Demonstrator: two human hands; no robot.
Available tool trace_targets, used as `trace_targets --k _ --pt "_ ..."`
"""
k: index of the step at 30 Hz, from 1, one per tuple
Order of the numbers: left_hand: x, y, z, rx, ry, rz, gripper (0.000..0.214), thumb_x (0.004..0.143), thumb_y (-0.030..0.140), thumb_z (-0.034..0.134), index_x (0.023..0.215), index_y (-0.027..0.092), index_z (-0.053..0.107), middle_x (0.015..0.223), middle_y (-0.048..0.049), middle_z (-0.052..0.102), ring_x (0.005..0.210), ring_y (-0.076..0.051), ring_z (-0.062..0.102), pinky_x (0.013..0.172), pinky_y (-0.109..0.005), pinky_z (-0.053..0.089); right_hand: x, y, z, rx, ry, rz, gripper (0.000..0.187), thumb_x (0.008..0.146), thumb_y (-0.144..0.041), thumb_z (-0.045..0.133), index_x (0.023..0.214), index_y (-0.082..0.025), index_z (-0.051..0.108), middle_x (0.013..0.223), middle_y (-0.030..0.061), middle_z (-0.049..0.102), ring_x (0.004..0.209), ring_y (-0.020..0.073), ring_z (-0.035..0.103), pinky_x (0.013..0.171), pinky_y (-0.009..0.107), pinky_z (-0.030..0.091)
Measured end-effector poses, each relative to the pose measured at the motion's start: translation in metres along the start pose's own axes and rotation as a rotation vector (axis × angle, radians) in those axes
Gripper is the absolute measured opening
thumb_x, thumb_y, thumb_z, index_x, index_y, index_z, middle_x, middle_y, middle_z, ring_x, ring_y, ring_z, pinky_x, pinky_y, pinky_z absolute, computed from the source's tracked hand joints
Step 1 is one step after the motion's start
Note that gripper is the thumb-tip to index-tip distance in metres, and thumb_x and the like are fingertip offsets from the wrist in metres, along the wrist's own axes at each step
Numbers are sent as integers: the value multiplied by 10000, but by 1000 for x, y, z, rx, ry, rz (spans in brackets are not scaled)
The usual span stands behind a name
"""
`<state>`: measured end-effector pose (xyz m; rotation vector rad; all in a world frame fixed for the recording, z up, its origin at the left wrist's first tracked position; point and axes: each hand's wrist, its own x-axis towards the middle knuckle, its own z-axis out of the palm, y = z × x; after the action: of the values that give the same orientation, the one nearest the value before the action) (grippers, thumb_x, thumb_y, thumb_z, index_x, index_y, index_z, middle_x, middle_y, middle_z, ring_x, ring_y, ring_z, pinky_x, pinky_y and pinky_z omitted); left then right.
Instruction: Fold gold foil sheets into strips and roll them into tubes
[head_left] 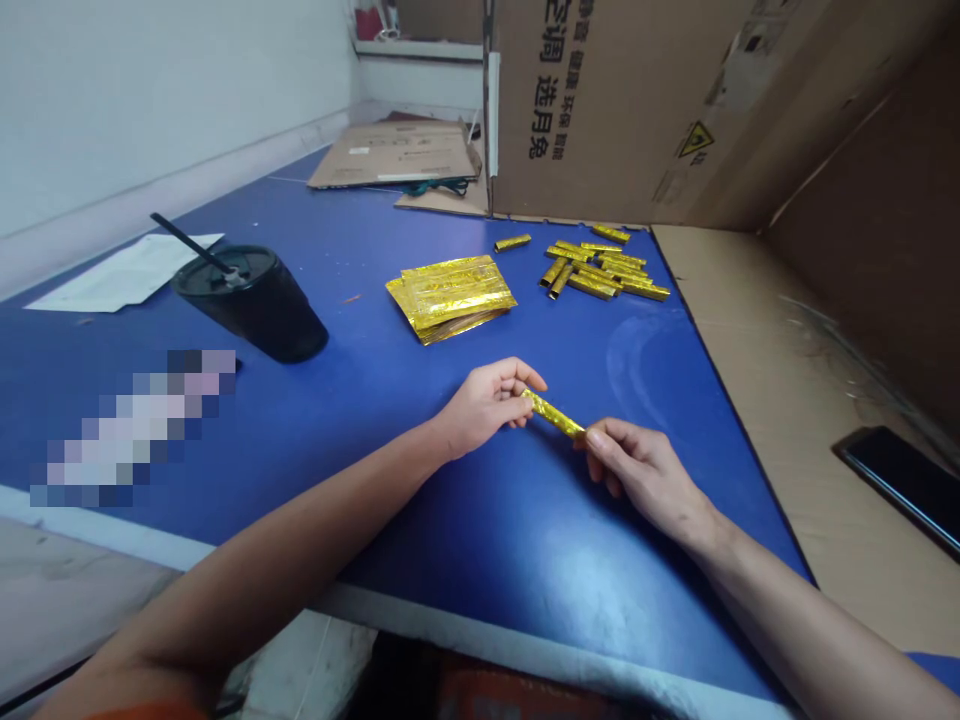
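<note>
Between my two hands, just over the blue table, is a narrow folded strip of gold foil paper (556,415). My left hand (499,405) pinches its far left end with thumb and fingers. The near right end is gripped by the thumb and fingers of my right hand (637,465). Beyond my hands lies a stack of flat gold foil sheets (457,290). Farther right, several small folded gold foil pieces (600,270) form a loose pile, and one single gold piece (513,243) lies apart to its left.
A black tumbler (255,305) with a straw stands at left, near a white paper sheet (124,270). A blurred-out item (139,430) lies in front of it. Cardboard (600,110) rises at the back. A phone (904,485) rests on cardboard at right.
</note>
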<state>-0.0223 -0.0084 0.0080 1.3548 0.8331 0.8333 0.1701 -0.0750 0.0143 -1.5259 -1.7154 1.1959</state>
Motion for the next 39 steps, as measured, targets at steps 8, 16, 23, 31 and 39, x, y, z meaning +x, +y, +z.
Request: trace_targets --k 8,16,23,31,39 --pt "-7 -5 20 -174 -29 -73 240 632 213 660 812 124 528 623 18 570 526 -73 522 489 -200 411 -3 4 8 -103 161 -180 328 839 -399 426 605 -179 491 502 -40 424 449 81 359 436 208 304" --pt "-14 -8 31 -250 -34 -137 190 611 240 703 659 109 576 539 7 577 497 -70 517 507 -203 410 -8 -3 15 -196 138 -336 263 853 -315 437 669 -178 565 541 -14 504 482 94 417 489 218 350" --pt "-8 1 17 -322 3 -242 240 586 288 728 647 99 592 522 -29 617 458 -83 546 475 -196 405 -6 2 11 -220 178 -338 283 847 -328 441 628 -175 535 513 -25 460 460 94 398 464 220 327" --pt "-7 2 15 -323 43 -235 283 613 350 719 638 95 600 499 -21 604 436 -79 541 455 -190 410 -8 -1 11 -198 172 -347 275 834 -337 463 631 -171 547 521 -26 447 468 90 387 485 228 317" --pt "-9 1 16 -359 -27 -112 304 588 391 729 637 117 608 538 6 577 474 -63 507 493 -194 393 -4 -7 15 657 -294 149 512 820 -558 334 787 -117 593 552 48 600 359 94 449 383 231 311"
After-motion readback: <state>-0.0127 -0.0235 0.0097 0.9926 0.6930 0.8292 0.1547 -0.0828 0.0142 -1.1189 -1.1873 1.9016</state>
